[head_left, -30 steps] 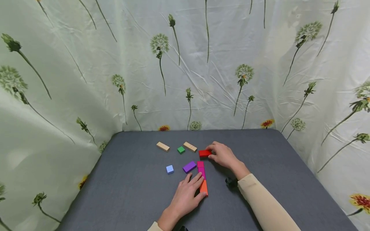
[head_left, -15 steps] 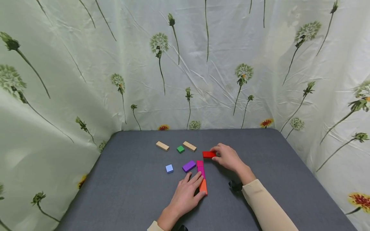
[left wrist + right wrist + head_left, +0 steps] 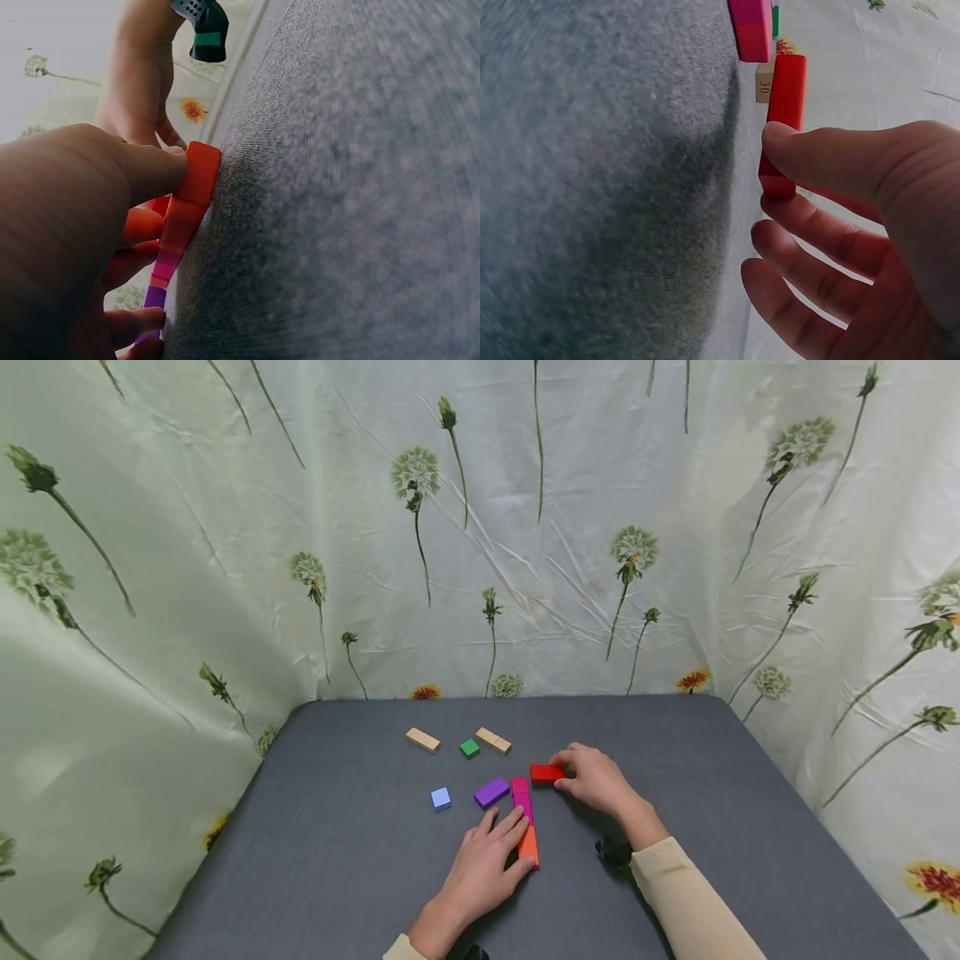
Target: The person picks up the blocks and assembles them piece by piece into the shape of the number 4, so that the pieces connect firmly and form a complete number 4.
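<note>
My right hand (image 3: 596, 783) pinches one end of a red rectangular block (image 3: 547, 773) between thumb and fingers. In the right wrist view the red block (image 3: 787, 94) appears just off the table, its far end free. My left hand (image 3: 480, 872) rests on a row of blocks: an orange block (image 3: 528, 843) at the near end, a magenta block (image 3: 522, 802) beyond it, and a pink square end (image 3: 520, 786) farthest away. The left thumb touches the orange block (image 3: 196, 172) in the left wrist view; the other fingers lie along the row. A purple block (image 3: 491, 792) sits left of the row.
A light blue block (image 3: 441, 799) lies to the left on the dark grey table (image 3: 337, 860). Farther back are a green block (image 3: 469, 749) and two wooden blocks, one wooden block (image 3: 423, 740) left, another wooden block (image 3: 493, 741) right. A flower-print curtain (image 3: 562, 568) surrounds the table.
My right hand has moved right and then nearer with the red block, toward the far end of the row. The left hand and the other blocks stay where they were.
</note>
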`<state>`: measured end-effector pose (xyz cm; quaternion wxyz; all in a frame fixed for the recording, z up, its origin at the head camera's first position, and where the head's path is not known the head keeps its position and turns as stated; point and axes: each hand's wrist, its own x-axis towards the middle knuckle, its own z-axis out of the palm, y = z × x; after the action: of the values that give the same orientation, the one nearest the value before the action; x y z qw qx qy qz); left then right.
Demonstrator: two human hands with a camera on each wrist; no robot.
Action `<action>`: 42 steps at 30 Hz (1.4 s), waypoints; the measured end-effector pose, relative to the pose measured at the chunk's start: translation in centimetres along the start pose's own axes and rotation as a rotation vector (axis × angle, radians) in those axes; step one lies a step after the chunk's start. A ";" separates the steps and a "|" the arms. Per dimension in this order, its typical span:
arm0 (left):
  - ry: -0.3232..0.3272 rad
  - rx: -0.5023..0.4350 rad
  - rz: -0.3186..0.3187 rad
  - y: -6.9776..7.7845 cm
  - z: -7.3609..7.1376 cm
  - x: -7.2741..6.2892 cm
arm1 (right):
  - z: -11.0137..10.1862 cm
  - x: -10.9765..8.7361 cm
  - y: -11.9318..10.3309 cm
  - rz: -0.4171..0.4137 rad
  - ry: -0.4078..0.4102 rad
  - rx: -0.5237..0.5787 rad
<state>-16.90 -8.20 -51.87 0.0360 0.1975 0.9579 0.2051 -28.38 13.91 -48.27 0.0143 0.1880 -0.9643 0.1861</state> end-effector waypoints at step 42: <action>0.008 0.003 0.011 -0.1 0.1 -0.1 | 0.9 -0.2 -0.4 -0.019 -0.026 -0.015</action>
<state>-16.85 -8.22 -52.03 0.0309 0.2020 0.9573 0.2047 -27.97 13.27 -48.99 0.0051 0.1996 -0.9639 0.1763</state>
